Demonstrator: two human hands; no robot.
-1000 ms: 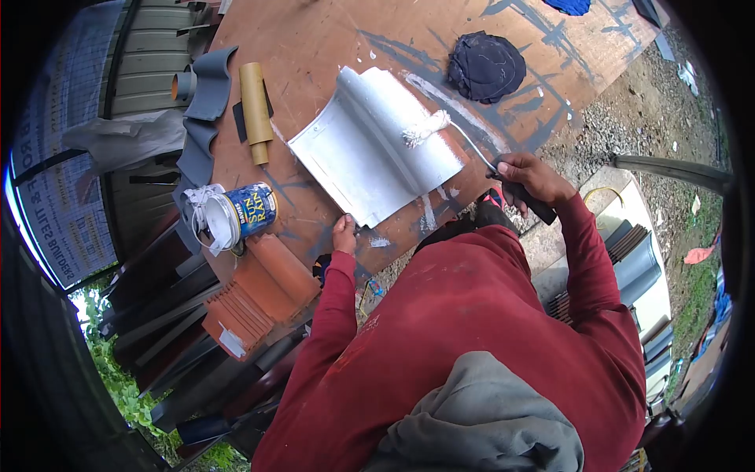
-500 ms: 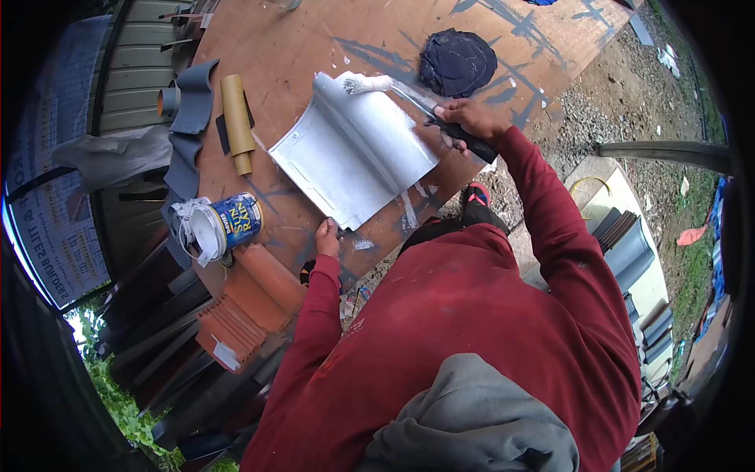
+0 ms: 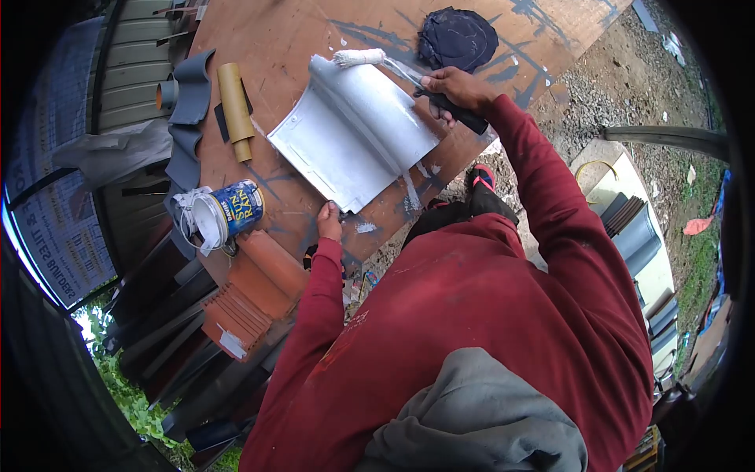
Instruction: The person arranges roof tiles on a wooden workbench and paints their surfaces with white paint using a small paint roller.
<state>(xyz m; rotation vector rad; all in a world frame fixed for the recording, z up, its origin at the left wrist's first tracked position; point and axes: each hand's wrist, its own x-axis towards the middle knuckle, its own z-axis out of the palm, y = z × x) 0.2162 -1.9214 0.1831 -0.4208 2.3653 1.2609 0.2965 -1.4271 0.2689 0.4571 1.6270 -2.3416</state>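
A curved roof tile (image 3: 358, 130) coated in wet-looking white paint lies on the wooden table. My right hand (image 3: 460, 93) is closed round the black handle of a paint roller (image 3: 359, 58). The roller's white, paint-soaked sleeve is at the tile's far edge, over its raised curve; whether it presses on the surface I cannot tell. My left hand (image 3: 329, 223) grips the tile's near corner between thumb and fingers. Left of the tile stands an opened paint can (image 3: 236, 211) with a blue label and whitish drips round its mouth.
A dark crumpled cloth (image 3: 458, 39) lies beyond the roller. Brown cylinder (image 3: 233, 106) and grey wavy tiles (image 3: 189, 102) sit along the table's left side. Orange tiles (image 3: 255, 283) are stacked by my left arm. Grey tiles (image 3: 637, 236) lie on a board at right.
The roller has shifted slightly left and away from me, to the tile's far edge, along with my right hand. My left hand stays at the near corner.
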